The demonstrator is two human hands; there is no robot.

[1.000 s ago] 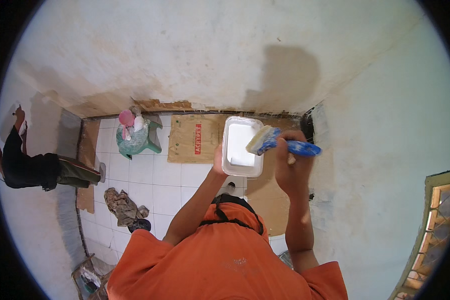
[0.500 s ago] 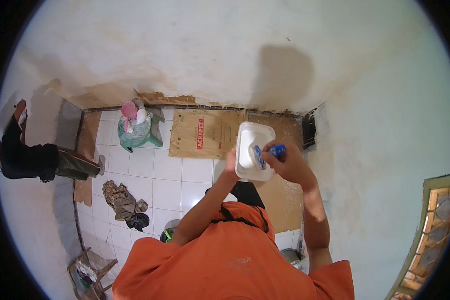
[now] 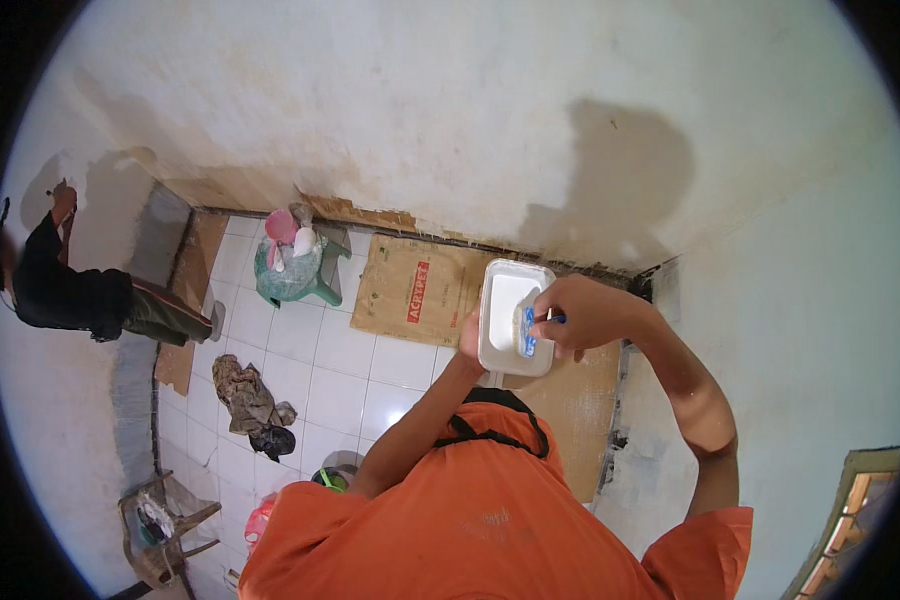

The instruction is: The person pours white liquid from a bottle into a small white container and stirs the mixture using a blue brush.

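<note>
My left hand (image 3: 469,342) grips the near-left side of a white rectangular tub (image 3: 484,312), its fingers mostly hidden under and behind the wall. White paint (image 3: 508,295) lies inside. My right hand (image 3: 592,312) is closed around the handle of a blue paintbrush (image 3: 528,335) above the tub. The brush head sits inside the tub's walls, toward its right half; whether the bristles touch the paint, I cannot tell. Most of the handle is covered by my fingers.
Ahead rises a patchy white wall (image 3: 420,110). Flattened cardboard (image 3: 385,290) covers part of the tiled floor. A green stool (image 3: 288,280) bears pink and white items. Crumpled cloth (image 3: 242,395) lies left, near a wooden chair (image 3: 155,535). Another person (image 3: 75,300) stands at the left wall.
My right hand has turned over the brush, with the elbow swung outward to the right. The brush handle now points less upward. The view has shifted and tilted a little.
</note>
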